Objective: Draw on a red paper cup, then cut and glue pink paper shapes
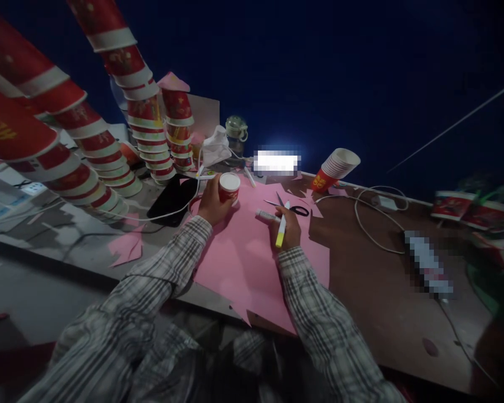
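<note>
On the left of a pink paper sheet point(235, 263), my left hand point(212, 201) is closed around a red paper cup point(228, 193). The cup's round white end faces up. My right hand point(292, 228) grips a white marker point(281, 229) with a yellow end that points down toward me. A pale tube point(265, 215) lies by the fingers of this hand; whether they touch it I cannot tell. Just beyond the hand lies a pair of scissors point(299, 210) with black handles, blades apart. Another white pen point(250, 177) rests at the sheet's far edge.
Tall stacks of red and white paper cups point(151, 134) rise at the left. A black phone point(172, 200) and pink scraps point(128, 246) lie there. Nested cups point(334, 168) lean at the back right. A cable point(361, 218) runs to a blurred device point(428, 263) on the brown table.
</note>
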A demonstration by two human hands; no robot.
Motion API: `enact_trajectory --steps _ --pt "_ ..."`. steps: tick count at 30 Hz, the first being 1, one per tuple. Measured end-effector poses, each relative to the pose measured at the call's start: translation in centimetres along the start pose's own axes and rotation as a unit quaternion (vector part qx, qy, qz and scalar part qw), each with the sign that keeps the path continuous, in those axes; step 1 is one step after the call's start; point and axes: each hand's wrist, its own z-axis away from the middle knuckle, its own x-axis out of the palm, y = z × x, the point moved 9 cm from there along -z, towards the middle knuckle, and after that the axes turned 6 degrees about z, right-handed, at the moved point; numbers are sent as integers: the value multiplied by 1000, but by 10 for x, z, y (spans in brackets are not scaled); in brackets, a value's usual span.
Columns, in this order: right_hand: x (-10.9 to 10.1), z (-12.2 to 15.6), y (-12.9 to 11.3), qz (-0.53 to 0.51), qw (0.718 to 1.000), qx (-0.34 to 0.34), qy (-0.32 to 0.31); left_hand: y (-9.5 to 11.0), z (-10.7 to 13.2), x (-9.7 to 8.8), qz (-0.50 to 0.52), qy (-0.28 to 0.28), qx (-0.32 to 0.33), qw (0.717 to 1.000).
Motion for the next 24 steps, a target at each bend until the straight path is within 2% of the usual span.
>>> enact_trajectory --steps 3,7,9,12,14,16,18,20,24 --pt "9 -1 -6 35 997 -58 -45 -4 -2 5 -10 -25 -7 1000" --pt "16 -3 -14 123 981 -119 -86 -12 -4 4 0 -15 -23 1000" --pt "13 -6 -17 148 978 -127 -77 -13 -5 2 3 -11 -28 1000" --pt "-5 -12 -19 166 979 -121 -16 -8 -7 -2 -10 -2 -18 1000" --pt "-21 -17 -17 159 982 -98 37 -3 -8 -10 -34 25 -9 999" --pt "-36 -21 -6 124 988 -43 78 -1 -10 -19 -67 58 -9 996" --pt "-46 -23 7 90 990 17 106 -1 -13 -23 -89 67 -13 994" --pt "-52 -24 16 68 988 60 121 -4 -15 -24 -100 63 -21 993" --pt "-50 -24 23 38 989 97 109 -13 -16 -27 -115 80 -58 988"
